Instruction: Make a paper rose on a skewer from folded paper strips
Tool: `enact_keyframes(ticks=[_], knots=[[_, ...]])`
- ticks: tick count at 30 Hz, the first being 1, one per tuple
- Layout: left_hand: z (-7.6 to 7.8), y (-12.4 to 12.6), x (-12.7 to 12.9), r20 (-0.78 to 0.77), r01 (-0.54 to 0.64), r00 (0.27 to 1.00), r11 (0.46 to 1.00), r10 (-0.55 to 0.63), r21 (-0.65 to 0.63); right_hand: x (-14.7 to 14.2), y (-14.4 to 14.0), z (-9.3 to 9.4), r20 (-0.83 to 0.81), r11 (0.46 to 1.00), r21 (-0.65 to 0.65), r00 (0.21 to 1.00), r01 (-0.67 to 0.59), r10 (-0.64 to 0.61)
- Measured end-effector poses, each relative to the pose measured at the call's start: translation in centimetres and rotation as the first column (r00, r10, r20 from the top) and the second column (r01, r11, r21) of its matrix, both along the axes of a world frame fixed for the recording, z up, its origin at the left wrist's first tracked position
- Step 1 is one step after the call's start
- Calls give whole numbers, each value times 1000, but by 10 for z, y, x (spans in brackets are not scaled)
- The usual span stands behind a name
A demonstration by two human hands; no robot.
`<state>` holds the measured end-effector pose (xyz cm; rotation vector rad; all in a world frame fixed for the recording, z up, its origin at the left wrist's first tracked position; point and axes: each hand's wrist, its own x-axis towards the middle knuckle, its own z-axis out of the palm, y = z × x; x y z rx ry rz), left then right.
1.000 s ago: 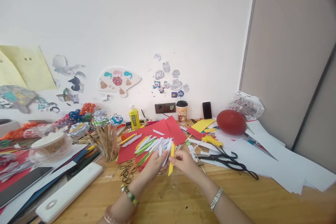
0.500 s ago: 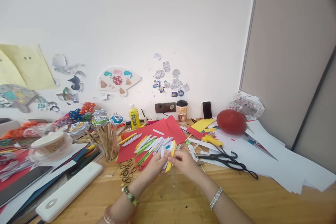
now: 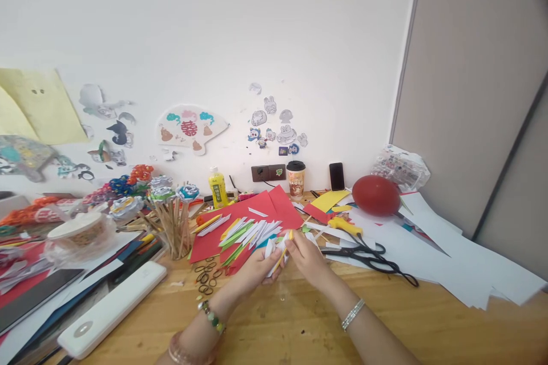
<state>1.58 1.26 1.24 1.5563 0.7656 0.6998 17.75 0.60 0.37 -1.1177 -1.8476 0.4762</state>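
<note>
Paper (image 3: 270,248) being held is folded, white and yellow.

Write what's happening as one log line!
left hand: holds folded papers | right hand: touches same papers | black scissors: lying right of hands

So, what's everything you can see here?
Folded strips: many, mostly white, centre
Red sheets: several, red, beneath strips
Bottle: one, yellow, back
Cup: one, brownish, by wall
Phone: one, black, by wall
Balloon: one, red, back right
Scissors: count unclear, black, right
White sheets: several, white, right
Sticks: many, tan, left
Rubber bands: several, dark, near sticks
Tub: one, whitish, left
Device: one, white, front left
Paper flowers: several, mixed, back left
Cutouts: many, mixed, wall
Table: one, brown, underneath
Left hand: one, bare, fingers around folded paper
Right hand: one, bare, touching it
</note>
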Motion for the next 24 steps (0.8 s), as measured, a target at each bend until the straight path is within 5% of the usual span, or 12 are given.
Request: enact_keyframes(ticks=[8,16,24], knots=[[-1,-1,0,18,-7,1000,1000,7,-28,-4,-2,-7,-401,913,-233,888,-335,224],[-5,0,-3,95,47,995,997,-42,-58,-10,-2,-4,-740,822,-159,618,-547,268],[-11,1,1,78,75,994,995,-70,-67,-10,0,-9,-649,883,-170,724,-437,233]])
